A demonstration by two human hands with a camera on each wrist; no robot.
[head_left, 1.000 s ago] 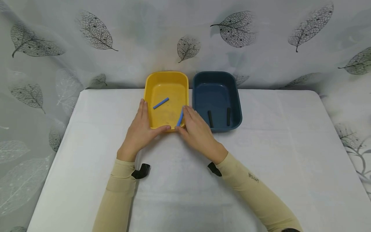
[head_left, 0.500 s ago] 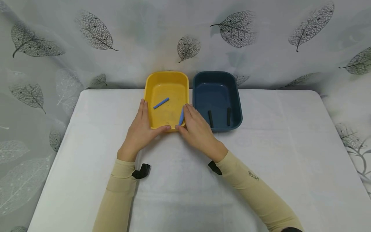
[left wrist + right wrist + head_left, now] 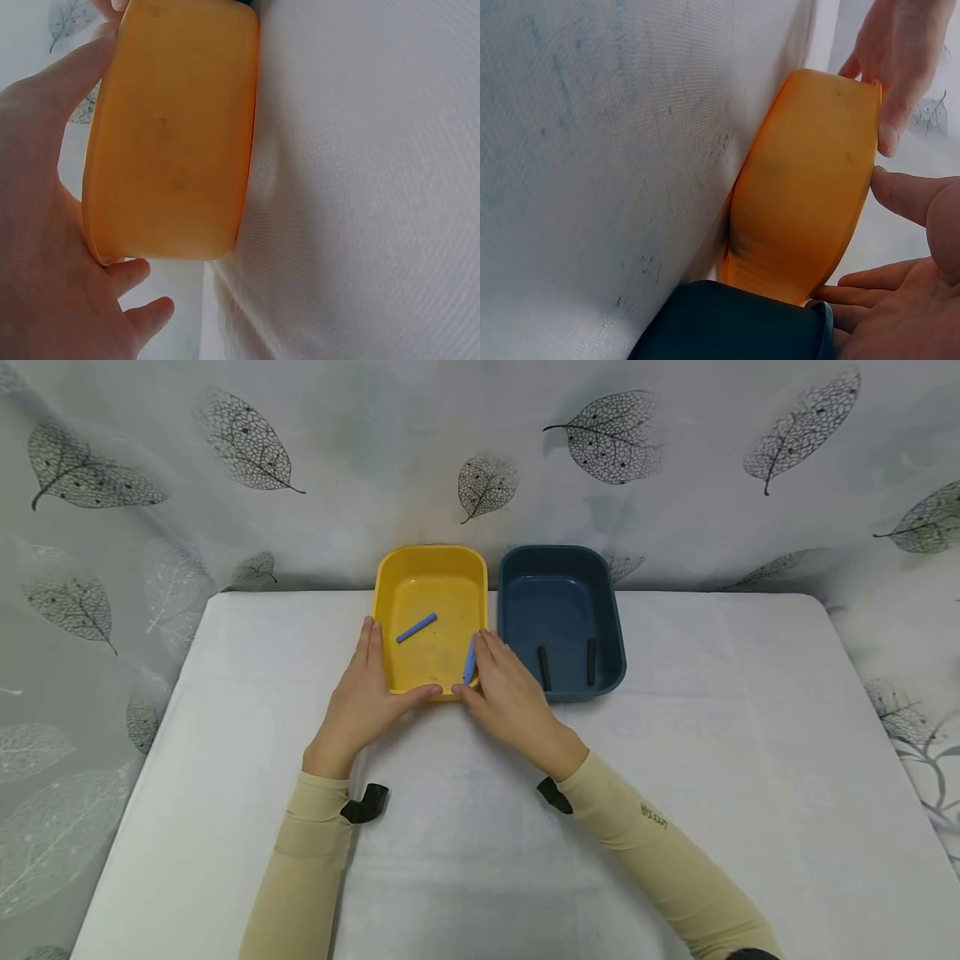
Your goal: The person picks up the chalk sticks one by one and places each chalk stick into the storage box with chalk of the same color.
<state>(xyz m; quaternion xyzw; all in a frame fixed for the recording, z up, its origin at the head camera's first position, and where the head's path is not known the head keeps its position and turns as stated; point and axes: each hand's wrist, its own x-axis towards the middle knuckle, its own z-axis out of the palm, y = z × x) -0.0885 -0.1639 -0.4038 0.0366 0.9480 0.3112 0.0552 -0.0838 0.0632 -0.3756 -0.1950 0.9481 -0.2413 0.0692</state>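
Observation:
In the head view both hands rest on the yellow plastic bin (image 3: 429, 557). My left hand (image 3: 356, 697) lies along its left side, fingers extended and thumb on the near rim. The right hand (image 3: 516, 702) has straight fingers over the right rim, its thumb at the near edge. A blue chalk-like stick (image 3: 417, 627) lies slanted inside; another blue stick (image 3: 469, 662) leans by the right wall, partly hidden by the right fingers. From the left wrist, the left hand (image 3: 52, 217) touches the bin's rim. From the right wrist, the right hand (image 3: 900, 300) has its fingers extended.
A dark blue bin (image 3: 555, 556) stands just right of the yellow one, with two black sticks inside: one black stick (image 3: 543, 667) left, another black stick (image 3: 591, 662) right. A white cloth (image 3: 465, 860) covers the table; a leaf-patterned curtain (image 3: 360, 443) hangs behind.
The right blue stick has tilted a little more upright within the yellow bin, and the right fingertips have shifted slightly away from me. The left hand and both bins look unmoved.

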